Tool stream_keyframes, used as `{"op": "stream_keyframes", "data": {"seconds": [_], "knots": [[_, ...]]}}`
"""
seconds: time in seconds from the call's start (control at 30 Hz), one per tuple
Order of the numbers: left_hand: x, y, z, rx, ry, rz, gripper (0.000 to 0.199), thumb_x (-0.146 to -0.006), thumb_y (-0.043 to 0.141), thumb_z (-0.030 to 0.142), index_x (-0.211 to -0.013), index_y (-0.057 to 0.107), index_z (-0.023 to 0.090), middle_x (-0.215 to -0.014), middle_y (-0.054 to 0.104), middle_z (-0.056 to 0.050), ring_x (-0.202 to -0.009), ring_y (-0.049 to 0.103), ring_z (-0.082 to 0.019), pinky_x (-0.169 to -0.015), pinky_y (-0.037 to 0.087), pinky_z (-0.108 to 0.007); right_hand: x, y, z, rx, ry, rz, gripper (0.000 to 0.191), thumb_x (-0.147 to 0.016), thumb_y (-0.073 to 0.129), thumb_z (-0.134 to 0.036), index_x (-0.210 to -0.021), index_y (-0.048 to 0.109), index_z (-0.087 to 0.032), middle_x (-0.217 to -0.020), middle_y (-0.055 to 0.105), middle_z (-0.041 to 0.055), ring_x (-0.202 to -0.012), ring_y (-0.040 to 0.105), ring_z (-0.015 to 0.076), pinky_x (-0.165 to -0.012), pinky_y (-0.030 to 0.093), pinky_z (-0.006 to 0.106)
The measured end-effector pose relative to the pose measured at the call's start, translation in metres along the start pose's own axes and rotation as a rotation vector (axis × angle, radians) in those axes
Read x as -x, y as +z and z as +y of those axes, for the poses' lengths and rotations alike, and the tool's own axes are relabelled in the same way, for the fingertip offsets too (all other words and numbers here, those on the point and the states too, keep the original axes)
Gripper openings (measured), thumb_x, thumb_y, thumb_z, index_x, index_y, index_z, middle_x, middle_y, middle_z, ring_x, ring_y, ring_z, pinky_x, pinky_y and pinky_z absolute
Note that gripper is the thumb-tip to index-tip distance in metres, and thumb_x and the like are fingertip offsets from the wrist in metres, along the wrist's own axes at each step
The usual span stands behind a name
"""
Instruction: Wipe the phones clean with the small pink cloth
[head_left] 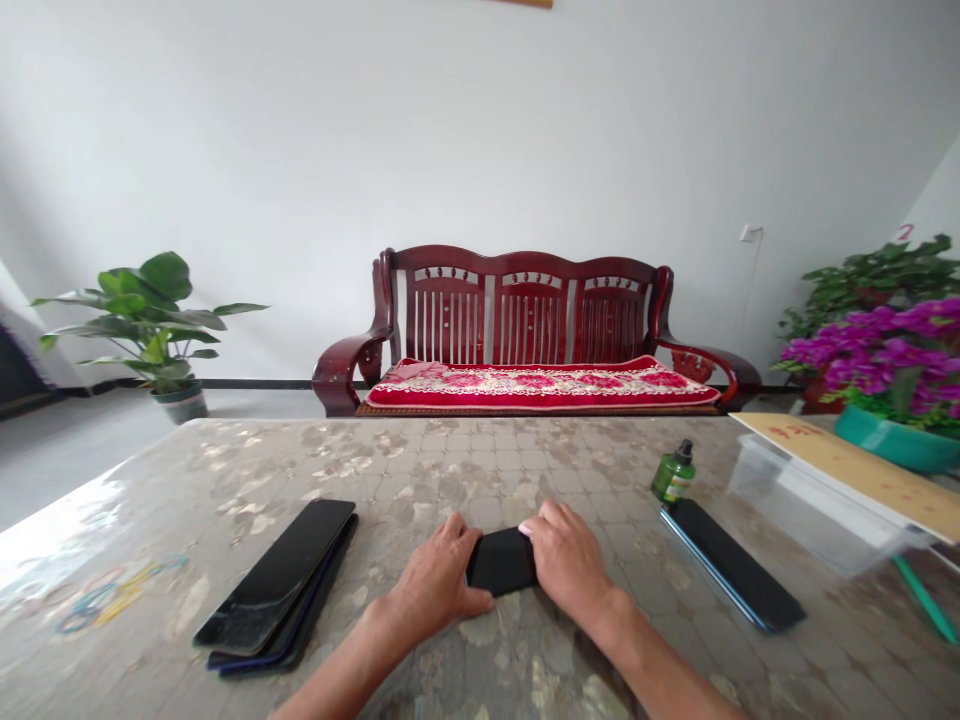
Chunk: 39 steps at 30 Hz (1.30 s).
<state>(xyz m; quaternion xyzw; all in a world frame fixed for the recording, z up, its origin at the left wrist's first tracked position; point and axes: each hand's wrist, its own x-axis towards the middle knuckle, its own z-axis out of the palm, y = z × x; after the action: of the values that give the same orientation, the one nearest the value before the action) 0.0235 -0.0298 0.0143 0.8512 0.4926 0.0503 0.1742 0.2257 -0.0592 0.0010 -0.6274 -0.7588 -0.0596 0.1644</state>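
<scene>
Between my two hands a black smartphone [501,562] lies sideways, at or just above the patterned tablecloth [420,470]. My left hand [442,570] grips its left end, thumb along the near edge and fingers at the far corner. At the other end my right hand [566,555] is closed over the phone's right side; its fingertips are partly hidden. Left of my hands is a stack of dark smartphones [277,575], the top one with its glossy screen up. To the right lies another stack of phones [731,565], beside a small green bottle [675,472] with a black cap.
Colored rubber bands [112,597] lie at the table's left. On the right are a clear plastic box [795,510] with a tan board [862,470] on it, a green pen-like stick [924,600] and purple flowers [885,350]. A wooden bench [525,300] stands beyond the table.
</scene>
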Motion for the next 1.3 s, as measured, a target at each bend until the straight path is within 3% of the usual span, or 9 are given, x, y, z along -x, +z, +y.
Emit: {"op": "stream_keyframes", "data": {"seconds": [0.13,0.37,0.6,0.8,0.9,1.13,1.3], "knots": [[0.002,-0.003,0.003,-0.016,-0.018,-0.015,0.055,-0.065,0.077,0.04,-0.115,0.061,0.024,-0.116,0.056,-0.007,-0.107,0.06,-0.028,-0.09,0.048,-0.032,0.008,-0.007,0.012,0.031,0.076,0.003,0.027,-0.096,0.048,-0.011,-0.091,0.073,-0.023,-0.089,0.063,0.0059,-0.089,0.057,0.0197,-0.078,0.039,0.03],[0.001,0.0,0.001,-0.036,-0.007,0.015,0.054,-0.066,0.076,0.038,-0.115,0.061,0.021,-0.114,0.056,-0.008,-0.103,0.061,-0.028,-0.089,0.049,-0.032,0.025,-0.004,-0.01,-0.041,-0.074,-0.019,0.026,-0.097,0.048,-0.016,-0.087,0.07,-0.024,-0.089,0.062,0.0044,-0.088,0.056,0.0186,-0.078,0.039,0.029],[0.002,0.0,0.001,-0.044,-0.003,0.009,0.055,-0.066,0.076,0.038,-0.116,0.061,0.021,-0.116,0.056,-0.009,-0.105,0.061,-0.028,-0.089,0.049,-0.033,0.022,-0.007,0.008,0.039,0.06,-0.013,0.025,-0.095,0.049,-0.014,-0.086,0.071,-0.021,-0.089,0.062,0.0059,-0.087,0.058,0.0193,-0.075,0.038,0.03],[0.003,-0.003,0.005,-0.043,-0.01,0.004,0.053,-0.066,0.074,0.037,-0.115,0.061,0.02,-0.114,0.056,-0.009,-0.103,0.062,-0.028,-0.087,0.05,-0.032,0.032,0.002,-0.016,-0.067,-0.117,0.019,0.024,-0.096,0.048,-0.016,-0.088,0.069,-0.023,-0.089,0.061,0.0043,-0.086,0.055,0.0183,-0.076,0.039,0.03],[0.004,-0.003,0.005,-0.041,-0.011,0.005,0.052,-0.066,0.073,0.037,-0.115,0.061,0.022,-0.114,0.056,-0.008,-0.103,0.062,-0.028,-0.086,0.049,-0.031,0.03,0.001,-0.016,-0.063,-0.122,0.013,0.023,-0.096,0.049,-0.016,-0.088,0.069,-0.023,-0.089,0.06,0.0044,-0.087,0.055,0.0186,-0.077,0.039,0.03],[0.003,-0.003,0.004,-0.024,-0.029,0.0,0.054,-0.066,0.075,0.038,-0.116,0.061,0.024,-0.116,0.056,-0.007,-0.106,0.061,-0.028,-0.087,0.049,-0.031,0.011,-0.002,0.012,0.037,0.064,0.013,0.027,-0.096,0.046,-0.009,-0.091,0.07,-0.02,-0.091,0.062,0.0061,-0.089,0.056,0.0196,-0.081,0.039,0.03],[0.004,-0.004,0.007,-0.012,-0.034,-0.001,0.053,-0.065,0.075,0.036,-0.115,0.062,0.023,-0.114,0.056,-0.007,-0.102,0.062,-0.027,-0.086,0.049,-0.031,0.007,0.009,-0.006,-0.005,-0.073,0.032,0.023,-0.094,0.05,-0.011,-0.09,0.069,-0.022,-0.092,0.062,0.0043,-0.091,0.055,0.0199,-0.081,0.04,0.03]]}}
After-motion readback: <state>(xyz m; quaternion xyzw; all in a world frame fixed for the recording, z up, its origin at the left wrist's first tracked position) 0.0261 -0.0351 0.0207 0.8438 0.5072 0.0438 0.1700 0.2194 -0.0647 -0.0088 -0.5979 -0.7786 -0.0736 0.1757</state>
